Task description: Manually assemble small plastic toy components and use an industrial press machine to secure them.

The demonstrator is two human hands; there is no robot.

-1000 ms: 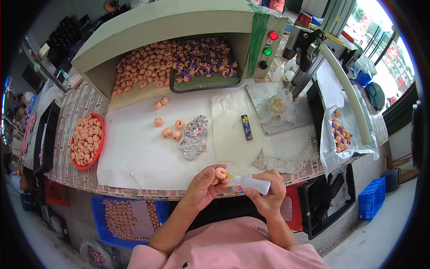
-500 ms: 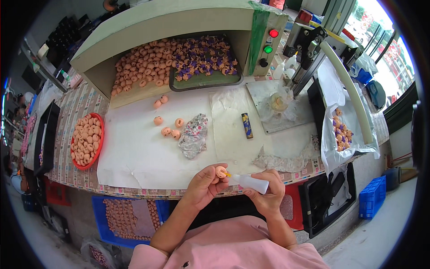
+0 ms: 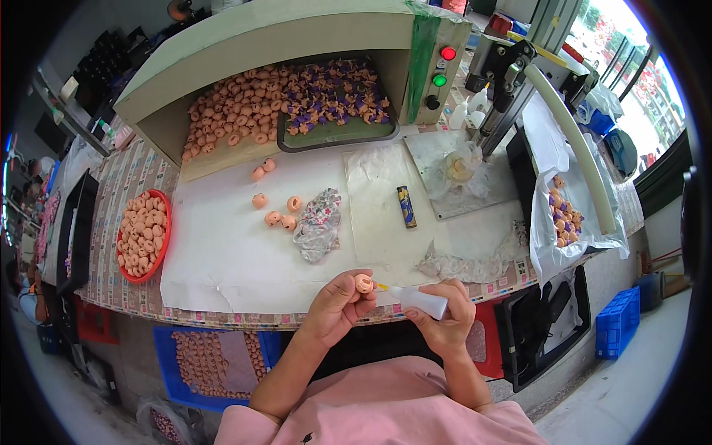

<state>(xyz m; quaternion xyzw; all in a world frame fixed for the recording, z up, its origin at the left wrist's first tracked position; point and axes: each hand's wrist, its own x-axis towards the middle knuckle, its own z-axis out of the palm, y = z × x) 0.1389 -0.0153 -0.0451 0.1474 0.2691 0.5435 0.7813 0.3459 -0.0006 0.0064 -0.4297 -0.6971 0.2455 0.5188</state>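
Between the fingers of my left hand (image 3: 337, 308) is a small round peach-coloured doll head (image 3: 363, 283) with an opening in it. My right hand (image 3: 448, 323) grips a white squeeze bottle (image 3: 420, 302), tilted so that its thin yellow nozzle (image 3: 382, 286) points left at the head. A narrow gap seems to lie between the tip and the head. Both hands are just over the table's near edge. Beyond them lie a crumpled floral cloth (image 3: 317, 226) and a few loose doll heads (image 3: 280, 219) on white paper.
A red basket (image 3: 169, 236) of heads stands at left. Under the box-shaped housing (image 3: 267, 44) are piled heads and a black tray (image 3: 337, 141) of purple-and-peach figures. A lever press (image 3: 504, 96) stands at right, near a plastic-lined bin (image 3: 545, 237). A blue-and-yellow tube (image 3: 406, 207) lies mid-table.
The bottle has drawn slightly right, so its nozzle has come away from the head's opening. The head has turned a little in my left fingers. The view has shifted slightly.
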